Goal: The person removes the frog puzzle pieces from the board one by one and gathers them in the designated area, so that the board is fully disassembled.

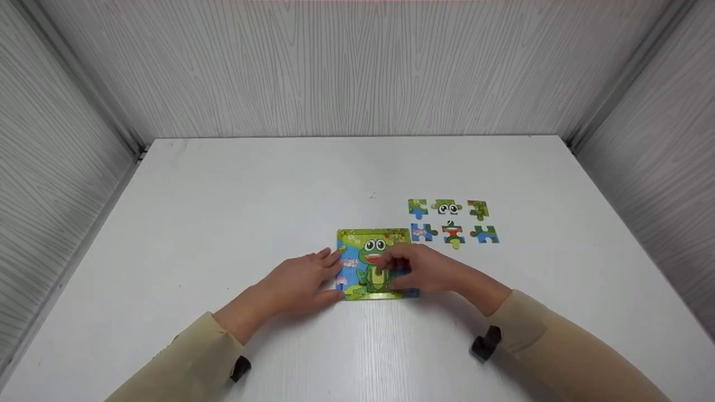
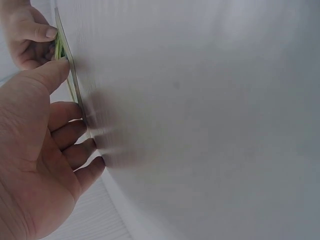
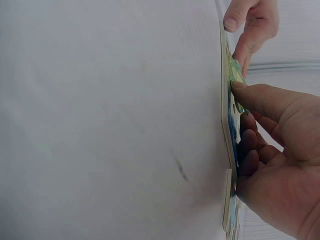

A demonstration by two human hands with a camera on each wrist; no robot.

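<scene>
A frog jigsaw puzzle board (image 1: 351, 241) lies flat on the white table. My left hand (image 1: 301, 282) rests at its left edge, thumb by the near corner and fingers spread along the side. Over the lower middle of the board, my right hand (image 1: 427, 268) pinches a green puzzle piece (image 3: 237, 72). In the right wrist view the piece stands tilted up from the board, with the thumb against it. The right fingers hide part of the board's right side.
Several loose puzzle pieces lie in two rows right of the board, among them one with eyes (image 1: 447, 207), a red-mouthed one (image 1: 453, 239) and a blue-green one (image 1: 487, 234). Grey wood-grain panels (image 1: 357, 67) wall the table at the back and sides.
</scene>
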